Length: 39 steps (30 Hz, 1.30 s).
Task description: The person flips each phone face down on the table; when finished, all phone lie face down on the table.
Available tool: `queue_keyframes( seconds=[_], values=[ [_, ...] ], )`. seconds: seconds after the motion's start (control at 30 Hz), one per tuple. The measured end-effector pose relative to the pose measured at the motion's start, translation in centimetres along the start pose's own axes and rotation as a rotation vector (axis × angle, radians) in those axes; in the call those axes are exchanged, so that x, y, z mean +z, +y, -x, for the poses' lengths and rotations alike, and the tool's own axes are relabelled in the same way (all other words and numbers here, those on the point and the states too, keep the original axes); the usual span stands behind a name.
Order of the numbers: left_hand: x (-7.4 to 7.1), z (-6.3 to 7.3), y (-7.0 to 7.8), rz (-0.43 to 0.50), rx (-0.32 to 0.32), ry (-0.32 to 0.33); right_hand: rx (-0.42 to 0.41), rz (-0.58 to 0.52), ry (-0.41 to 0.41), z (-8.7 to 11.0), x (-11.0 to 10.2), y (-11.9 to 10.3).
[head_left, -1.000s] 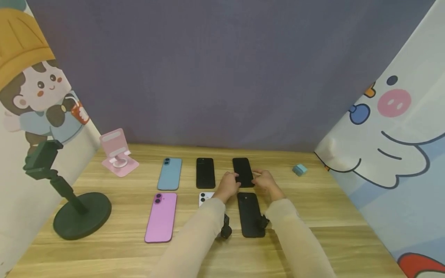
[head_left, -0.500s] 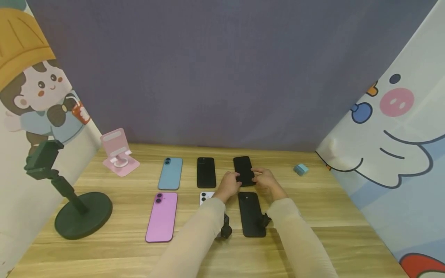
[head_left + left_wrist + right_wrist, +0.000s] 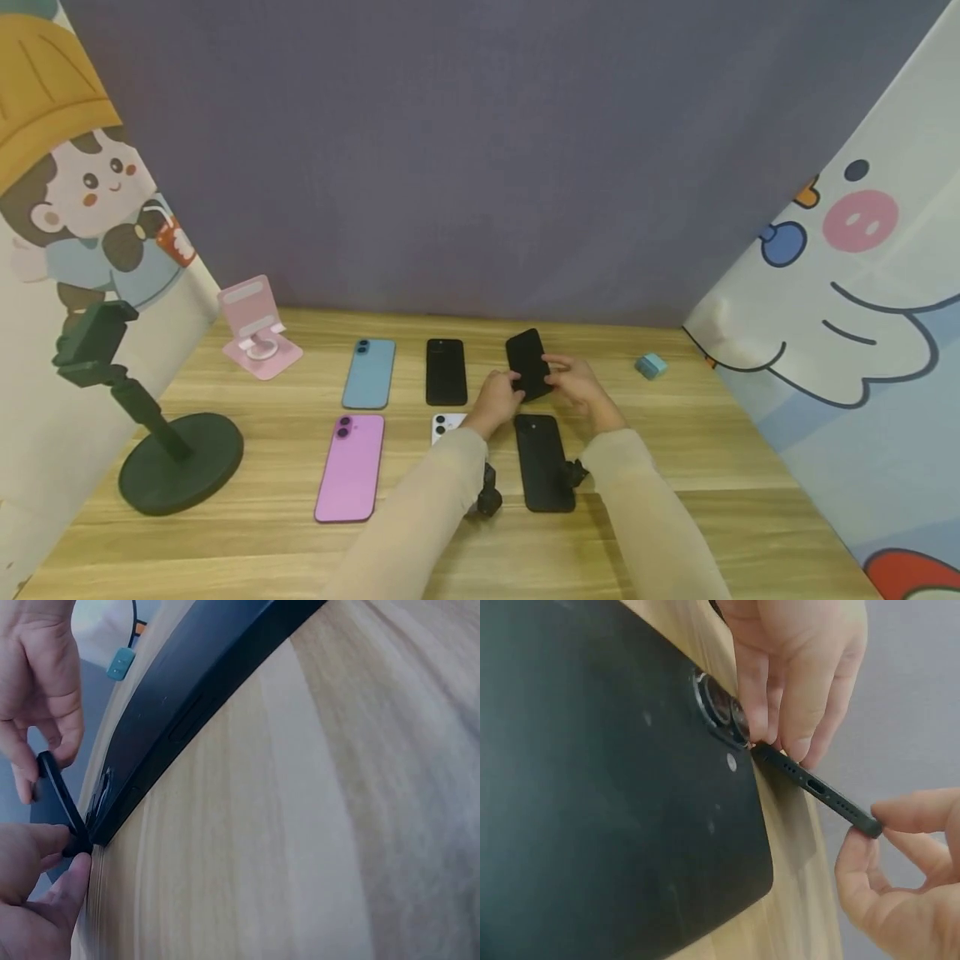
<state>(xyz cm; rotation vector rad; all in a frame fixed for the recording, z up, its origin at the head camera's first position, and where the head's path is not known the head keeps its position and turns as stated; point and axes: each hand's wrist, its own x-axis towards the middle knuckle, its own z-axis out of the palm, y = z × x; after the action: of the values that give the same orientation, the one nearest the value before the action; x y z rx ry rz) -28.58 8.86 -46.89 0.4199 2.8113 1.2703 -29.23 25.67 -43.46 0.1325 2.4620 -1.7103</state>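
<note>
Both hands hold a black smartphone (image 3: 528, 360) at the right of the back row in the head view, tilted with its right side raised. My left hand (image 3: 495, 402) pinches its near left corner. At the right edge, my right hand (image 3: 583, 390) grips it between thumb and fingers. The right wrist view shows the phone's port edge (image 3: 817, 787) spanning the two hands. Just in front lies another black smartphone (image 3: 543, 467), back up, its camera lenses (image 3: 720, 705) close to my left fingertips. A white smartphone (image 3: 444, 423) is mostly hidden under my left forearm.
A black phone (image 3: 446, 372), a blue phone (image 3: 369, 374) and a pink phone (image 3: 350, 468) lie to the left. Beyond them stand a pink phone stand (image 3: 258, 333) and a dark green stand (image 3: 176, 454). A small blue block (image 3: 650, 366) sits at the right.
The black phone held by both hands has gone from nearly flat to tilted, its right side lifting. My right hand has risen slightly with it; the left hand stays near the same corner.
</note>
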Motion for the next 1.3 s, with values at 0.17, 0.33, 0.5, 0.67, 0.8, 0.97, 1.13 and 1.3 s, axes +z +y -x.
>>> queue_keyframes(
  seconds=[0.17, 0.33, 0.5, 0.67, 0.8, 0.97, 1.13, 1.3],
  values=[
    [0.3, 0.0, 0.1, 0.034, 0.054, 0.024, -0.018, -0.146, -0.022, 0.3, 0.1, -0.3],
    [0.7, -0.2, 0.2, 0.134, 0.134, 0.096, -0.031, -0.196, -0.075, 0.6, -0.1, -0.4],
    [0.9, -0.5, 0.3, 0.249, 0.135, 0.131, -0.046, -0.219, -0.131, 0.8, -0.3, -0.4],
    [0.9, -0.4, 0.5, 0.347, 0.08, 0.109, -0.062, -0.221, -0.151, 0.8, -0.2, -0.4],
    [1.1, -0.3, 0.5, 0.452, 0.049, 0.107, -0.057, -0.22, -0.147, 0.9, 0.0, -0.5],
    [1.2, -0.2, 0.8, 0.605, -0.019, 0.093, -0.049, -0.209, -0.144, 0.9, 0.1, -0.6],
    [1.1, -0.2, 0.8, 0.731, -0.066, 0.081, -0.058, -0.197, -0.149, 0.8, 0.3, -0.4],
    [0.8, -0.1, 0.8, 0.823, -0.074, 0.071, -0.078, -0.134, -0.187, 0.8, 0.4, 0.0]
  ],
)
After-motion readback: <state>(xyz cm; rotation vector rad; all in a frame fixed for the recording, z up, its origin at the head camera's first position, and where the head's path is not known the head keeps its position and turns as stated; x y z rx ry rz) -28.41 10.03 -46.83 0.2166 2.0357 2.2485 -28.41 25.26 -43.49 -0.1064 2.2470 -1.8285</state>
